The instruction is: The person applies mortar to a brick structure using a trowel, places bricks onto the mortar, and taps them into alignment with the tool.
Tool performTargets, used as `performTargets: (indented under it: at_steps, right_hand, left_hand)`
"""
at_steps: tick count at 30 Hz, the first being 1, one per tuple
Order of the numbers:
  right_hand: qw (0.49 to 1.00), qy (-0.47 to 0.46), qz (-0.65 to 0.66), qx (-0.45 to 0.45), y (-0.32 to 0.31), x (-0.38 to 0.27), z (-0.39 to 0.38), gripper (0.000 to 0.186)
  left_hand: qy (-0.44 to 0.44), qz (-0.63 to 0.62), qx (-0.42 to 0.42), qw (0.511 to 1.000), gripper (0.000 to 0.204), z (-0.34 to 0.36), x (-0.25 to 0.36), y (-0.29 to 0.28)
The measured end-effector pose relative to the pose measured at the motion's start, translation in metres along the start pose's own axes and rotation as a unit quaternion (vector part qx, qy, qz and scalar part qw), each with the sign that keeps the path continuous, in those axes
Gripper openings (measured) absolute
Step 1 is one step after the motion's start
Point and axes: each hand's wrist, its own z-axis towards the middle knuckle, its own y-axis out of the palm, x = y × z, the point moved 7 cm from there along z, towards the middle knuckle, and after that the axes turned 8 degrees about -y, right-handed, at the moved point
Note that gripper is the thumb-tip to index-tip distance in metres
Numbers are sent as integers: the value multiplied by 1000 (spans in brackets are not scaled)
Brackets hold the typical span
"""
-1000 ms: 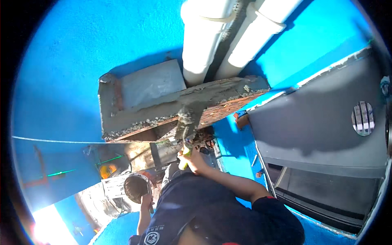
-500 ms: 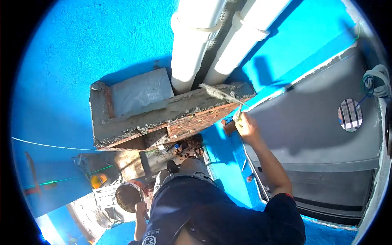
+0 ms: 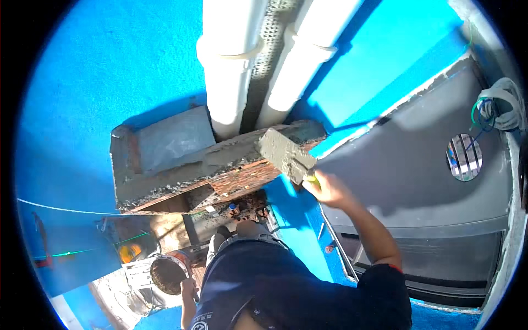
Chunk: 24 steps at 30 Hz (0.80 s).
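My right hand (image 3: pixel 328 190) grips the yellow handle of a trowel (image 3: pixel 283 154). Its blade is coated with grey mortar and rests on the right end of a low brick wall (image 3: pixel 192 173), whose top carries a rough bed of mortar. Two white pipes (image 3: pixel 228 66) rise behind the wall against a blue wall (image 3: pixel 110 71). Low at the left, my left hand (image 3: pixel 188 289) holds the rim of a round pan of mortar (image 3: pixel 168 272). My dark shirt fills the lower middle.
A grey panel (image 3: pixel 407 165) with a round opening (image 3: pixel 463 157) lies at the right, with a coil of cable (image 3: pixel 495 110) above it. A taut string (image 3: pixel 66 209) crosses at the left. Below the wall lies rubble and tools (image 3: pixel 132 253).
My right hand has swung the trowel from below the wall's front up to its right end, and the blade now lies flatter on the wall. The view has tilted slightly.
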Motion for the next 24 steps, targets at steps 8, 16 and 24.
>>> performTargets:
  at_steps: [8, 16, 24]
  right_hand:
    - [994, 67, -69, 57, -60, 100, 0, 40]
    - [999, 23, -23, -2, -56, 14, 1, 40]
    - [985, 70, -154, 38, -81, 78, -8, 28]
  left_hand:
    - [-98, -213, 1, 972, 8, -21, 17, 34]
    - [-146, -186, -11, 972, 11, -18, -25, 83]
    - [-98, -148, -11, 984, 14, -26, 2, 112]
